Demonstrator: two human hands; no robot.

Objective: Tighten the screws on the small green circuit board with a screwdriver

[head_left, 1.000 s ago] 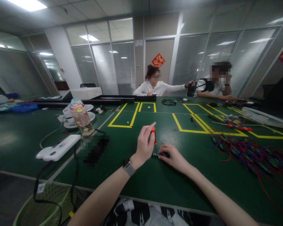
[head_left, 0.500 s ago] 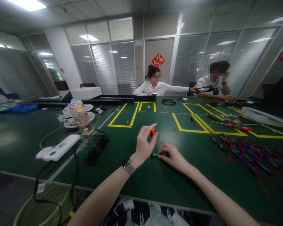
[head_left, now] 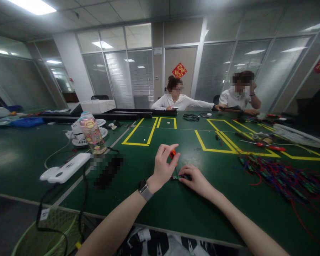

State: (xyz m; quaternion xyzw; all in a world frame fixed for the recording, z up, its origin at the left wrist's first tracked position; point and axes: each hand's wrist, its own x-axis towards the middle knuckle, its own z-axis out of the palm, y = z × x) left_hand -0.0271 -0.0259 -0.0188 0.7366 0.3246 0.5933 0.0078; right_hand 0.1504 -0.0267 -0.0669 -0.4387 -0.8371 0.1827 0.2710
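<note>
My left hand (head_left: 163, 160), a watch on its wrist, is closed round the orange handle of a screwdriver (head_left: 172, 154). The tool stands nearly upright, and its thin shaft comes down onto a small green circuit board (head_left: 175, 177). Whether the tip sits in a screw is too small to tell. My right hand (head_left: 192, 176) rests on the green table and pinches the board's right end between thumb and fingers. Part of the board is hidden under those fingers, along with something dark beside it.
To the right lies a heap of wired boards (head_left: 282, 174), with a red-handled screwdriver (head_left: 270, 146) behind it. A drink bottle (head_left: 92, 133), a white device (head_left: 66, 169) and a green basket (head_left: 42, 238) are on my left. Two people sit across the table (head_left: 138, 167).
Both hands keep their places, with the left fingers shifting slightly around the handle. Across the table, the dark object between the two people has been lowered, and the right-hand person's head has turned.
</note>
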